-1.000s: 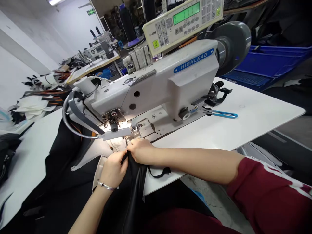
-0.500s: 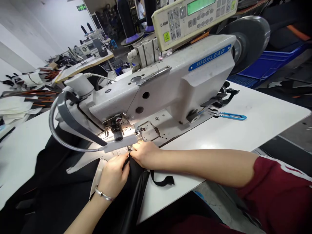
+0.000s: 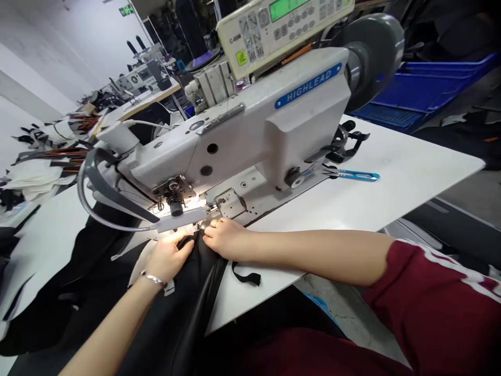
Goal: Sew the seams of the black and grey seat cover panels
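Observation:
Black fabric (image 3: pixel 152 318) hangs over the near table edge and runs up to the lit needle area of a sewing machine (image 3: pixel 242 136). My left hand (image 3: pixel 168 258), with a bracelet at the wrist, is closed on the fabric just below the lamp, its thumb against a dark fold. To its right, my right hand (image 3: pixel 223 239) grips the fabric's right edge beside the needle plate (image 3: pixel 230 202). A pale piece (image 3: pixel 141 261) lies under and left of my left hand. From beneath my right wrist a black strap (image 3: pixel 247 277) sticks out onto the white tabletop. The fingertips are partly hidden.
Blue thread snips (image 3: pixel 354 175) lie on the white table (image 3: pixel 415 172) right of the machine. A flexible lamp neck (image 3: pixel 97 219) arcs at the left. Behind stand a control panel (image 3: pixel 282 31), a blue crate (image 3: pixel 422 89) and stacked material (image 3: pixel 35 172).
The view has shifted, so the machine appears further left. My left hand has moved away from my right hand, leaving a gap, and more black fabric shows between them.

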### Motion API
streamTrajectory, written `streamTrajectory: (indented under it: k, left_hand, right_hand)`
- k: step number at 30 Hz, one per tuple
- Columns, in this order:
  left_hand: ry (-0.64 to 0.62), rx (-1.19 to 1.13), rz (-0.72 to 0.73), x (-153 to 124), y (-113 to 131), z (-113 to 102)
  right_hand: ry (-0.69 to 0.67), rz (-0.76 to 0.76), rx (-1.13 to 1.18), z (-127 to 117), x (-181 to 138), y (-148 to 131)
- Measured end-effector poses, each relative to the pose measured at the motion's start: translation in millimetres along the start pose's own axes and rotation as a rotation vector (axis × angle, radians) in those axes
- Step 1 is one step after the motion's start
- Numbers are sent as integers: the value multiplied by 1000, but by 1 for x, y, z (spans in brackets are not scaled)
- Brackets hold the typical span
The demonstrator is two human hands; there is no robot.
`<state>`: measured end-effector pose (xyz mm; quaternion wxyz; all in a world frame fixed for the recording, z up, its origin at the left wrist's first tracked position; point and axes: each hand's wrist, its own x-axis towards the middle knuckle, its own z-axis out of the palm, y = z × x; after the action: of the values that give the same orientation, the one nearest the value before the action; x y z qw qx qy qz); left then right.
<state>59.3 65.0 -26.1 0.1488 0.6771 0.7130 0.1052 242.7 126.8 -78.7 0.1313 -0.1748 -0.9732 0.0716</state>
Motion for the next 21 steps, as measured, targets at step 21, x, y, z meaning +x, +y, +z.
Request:
streamTrajectory:
  k: [21]
  left_hand:
    - [369,330,487,-4,-6,37]
  right_hand:
    - [182,-58,-75,16,7,3]
